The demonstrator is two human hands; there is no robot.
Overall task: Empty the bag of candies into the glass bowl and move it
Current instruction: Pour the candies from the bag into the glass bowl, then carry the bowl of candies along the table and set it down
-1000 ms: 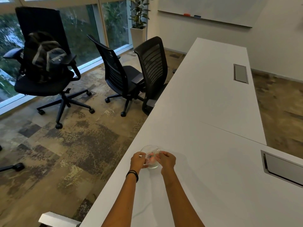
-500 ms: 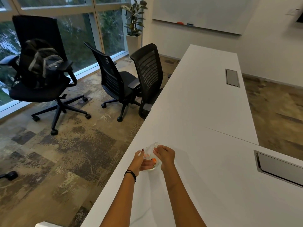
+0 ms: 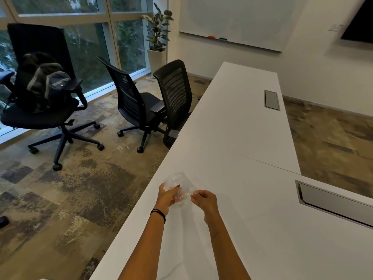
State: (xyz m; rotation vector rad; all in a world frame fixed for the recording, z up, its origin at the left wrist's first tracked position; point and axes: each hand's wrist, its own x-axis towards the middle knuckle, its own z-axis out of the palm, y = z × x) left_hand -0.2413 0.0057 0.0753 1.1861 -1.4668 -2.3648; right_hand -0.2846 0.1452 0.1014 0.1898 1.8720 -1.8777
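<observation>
Bag lifted off the bowl; emptying appeared near done.

The left hand (image 3: 167,196) was closed round a clear bag (image 3: 175,179), which now rose just beyond its fingers rather than sitting bunched between both hands as half a second earlier. The right hand (image 3: 202,200) had drawn slightly aside, fingers pinched at the rim of the glass bowl (image 3: 184,197) on the counter (image 3: 252,209). Faint pink showed inside the bowl, judged to be candies. Moving the bowl remained outstanding.

I look over an office meeting room: long white table (image 3: 242,138), mesh chairs (image 3: 175,98), wall whiteboard (image 3: 238,19), floor-length windows (image 3: 86,27).
</observation>
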